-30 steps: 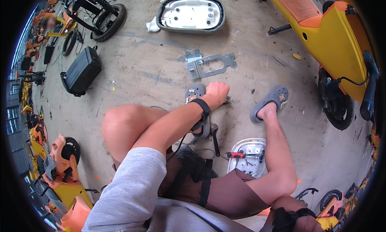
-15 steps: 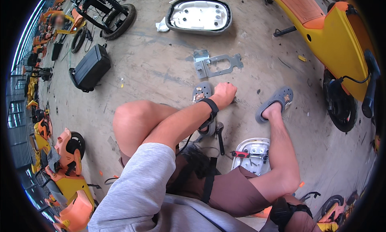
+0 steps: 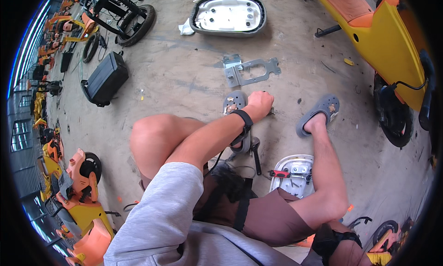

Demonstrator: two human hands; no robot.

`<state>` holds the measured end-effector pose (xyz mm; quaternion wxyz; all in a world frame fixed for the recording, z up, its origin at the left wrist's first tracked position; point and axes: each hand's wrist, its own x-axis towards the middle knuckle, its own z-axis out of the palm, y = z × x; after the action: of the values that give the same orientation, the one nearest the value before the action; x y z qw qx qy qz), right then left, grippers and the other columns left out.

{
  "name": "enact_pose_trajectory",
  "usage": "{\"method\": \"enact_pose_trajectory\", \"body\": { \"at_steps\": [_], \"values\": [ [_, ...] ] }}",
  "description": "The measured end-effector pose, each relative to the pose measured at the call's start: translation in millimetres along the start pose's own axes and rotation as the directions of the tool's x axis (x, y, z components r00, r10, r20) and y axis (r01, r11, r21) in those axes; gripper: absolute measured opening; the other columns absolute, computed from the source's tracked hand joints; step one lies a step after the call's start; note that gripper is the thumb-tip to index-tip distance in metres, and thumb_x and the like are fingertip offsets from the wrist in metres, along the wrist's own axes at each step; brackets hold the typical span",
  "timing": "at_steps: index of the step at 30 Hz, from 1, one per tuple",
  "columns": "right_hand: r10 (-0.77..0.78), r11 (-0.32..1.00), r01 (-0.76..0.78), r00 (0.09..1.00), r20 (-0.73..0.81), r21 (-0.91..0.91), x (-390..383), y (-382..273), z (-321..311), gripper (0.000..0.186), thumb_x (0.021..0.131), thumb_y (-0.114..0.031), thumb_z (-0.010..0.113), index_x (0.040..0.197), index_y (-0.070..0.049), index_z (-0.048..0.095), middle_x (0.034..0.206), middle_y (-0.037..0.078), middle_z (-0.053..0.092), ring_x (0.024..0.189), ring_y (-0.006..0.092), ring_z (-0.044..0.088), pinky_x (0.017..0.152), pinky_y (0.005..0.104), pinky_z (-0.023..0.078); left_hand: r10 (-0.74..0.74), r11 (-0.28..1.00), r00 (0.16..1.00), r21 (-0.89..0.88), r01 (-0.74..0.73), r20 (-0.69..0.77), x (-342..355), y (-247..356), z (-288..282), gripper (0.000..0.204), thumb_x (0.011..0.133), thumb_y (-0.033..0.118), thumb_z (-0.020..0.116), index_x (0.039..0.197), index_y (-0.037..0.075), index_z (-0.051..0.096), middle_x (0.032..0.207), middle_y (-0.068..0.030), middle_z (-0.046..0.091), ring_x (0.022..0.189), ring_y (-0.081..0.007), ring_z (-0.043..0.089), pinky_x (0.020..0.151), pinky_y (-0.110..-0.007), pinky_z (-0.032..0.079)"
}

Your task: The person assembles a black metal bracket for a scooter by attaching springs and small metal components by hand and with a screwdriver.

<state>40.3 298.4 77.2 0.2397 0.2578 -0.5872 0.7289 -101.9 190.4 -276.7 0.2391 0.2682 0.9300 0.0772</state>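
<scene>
My left hand is closed in a fist above the floor, beside the toe of my left grey clog. A little of something dark shows at its edge, too small to name. Just beyond the fist lies a flat silver metal bracket. A dark wrench rests on the floor between my legs. Next to my right leg, a tool with a red and black handle lies across a white tray-like shell with small metal parts. My right hand is at the lower right past my thigh, its fingers hidden.
An upturned seat with a white underside lies ahead. A black box stands to the left, near a black frame with a wheel. A yellow and orange scooter body stands at right. More orange scooters line the left.
The whole view has shifted slightly, so the floor things sit a little farther right. My left fist stays by the clog, with hardly any movement.
</scene>
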Motion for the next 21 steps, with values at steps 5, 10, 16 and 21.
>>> {"method": "enact_pose_trajectory", "body": {
  "at_steps": [5, 10, 16, 21],
  "values": [
    [-0.007, 1.0, 0.007, 1.0, 0.001, 0.002, 1.9, -2.0, -2.6, 0.042, 0.096, -0.032, 0.04, 0.06, -0.011, 0.041, 0.053, 0.001, 0.039, 0.042, 0.0121, 0.034, 0.071, 0.0349, 0.036, 0.016, 1.0, 1.0, 0.014, -0.016, -0.013, 0.2, 6.7, -3.4, 0.011, 0.074, 0.006, 0.063, 0.08, 0.006, 0.072, 0.085, -0.0154, 0.071, 0.084, -0.0333, 0.07, 0.071, -0.041, 0.057],
    [0.001, 1.0, -0.001, 1.0, 0.007, -0.002, 1.5, 1.3, 0.6, 0.042, 0.096, -0.032, 0.039, 0.059, -0.011, 0.04, 0.052, 0.001, 0.038, 0.042, 0.0121, 0.034, 0.074, 0.0358, 0.036, 0.005, 1.0, 1.0, -0.004, -0.005, 0.013, -1.9, 4.3, -7.4, 0.011, 0.073, 0.005, 0.064, 0.081, 0.005, 0.072, 0.087, -0.0156, 0.071, 0.084, -0.0334, 0.07, 0.071, -0.041, 0.057],
    [0.002, 1.0, -0.002, 1.0, 0.014, 0.009, 1.9, -1.5, -1.2, 0.043, 0.096, -0.033, 0.039, 0.059, -0.012, 0.039, 0.052, 0.0, 0.037, 0.042, 0.0122, 0.034, 0.078, 0.037, 0.037, 0.012, 1.0, 1.0, -0.001, -0.012, -0.002, -0.7, 4.2, -5.7, 0.011, 0.073, 0.005, 0.064, 0.08, 0.005, 0.072, 0.086, -0.0151, 0.071, 0.084, -0.0338, 0.07, 0.07, -0.042, 0.057],
    [0.01, 1.0, -0.01, 1.0, 0.014, 0.003, 2.5, 1.0, -0.5, 0.044, 0.096, -0.034, 0.039, 0.058, -0.012, 0.039, 0.051, 0.0, 0.036, 0.042, 0.0122, 0.034, 0.081, 0.0379, 0.038, -0.001, 1.0, 1.0, -0.025, 0.001, -0.006, -0.9, 4.9, -6.0, 0.011, 0.073, 0.005, 0.064, 0.08, 0.005, 0.072, 0.086, -0.0152, 0.071, 0.084, -0.0338, 0.069, 0.07, -0.042, 0.056]
  ]
}}
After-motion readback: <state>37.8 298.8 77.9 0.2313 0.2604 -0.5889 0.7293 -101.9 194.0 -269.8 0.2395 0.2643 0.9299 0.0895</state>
